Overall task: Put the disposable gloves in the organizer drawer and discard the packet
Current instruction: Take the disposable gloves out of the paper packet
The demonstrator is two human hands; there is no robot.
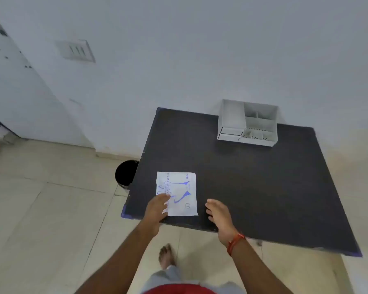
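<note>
Both hands reach over the table's (pixel 263 187) near edge: the left hand (pixel 156 209) rests open on the packet (pixel 179 194) corner, likely to pin it; the right hand (pixel 218 213) hovers open beside it, holding nothing. Organizer (pixel 232 117) waits far back; bin (pixel 125 172) stands left.

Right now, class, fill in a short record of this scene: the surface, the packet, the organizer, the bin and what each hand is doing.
surface: dark square tabletop
packet: flat white glove packet with blue print, lying near the front left of the tabletop
organizer: white plastic desk organizer, at the far edge by the wall, drawers shut
bin: black round bin, on the floor left of the tabletop
left hand: fingers on the packet's near left corner
right hand: open, right of the packet, not touching it
</note>
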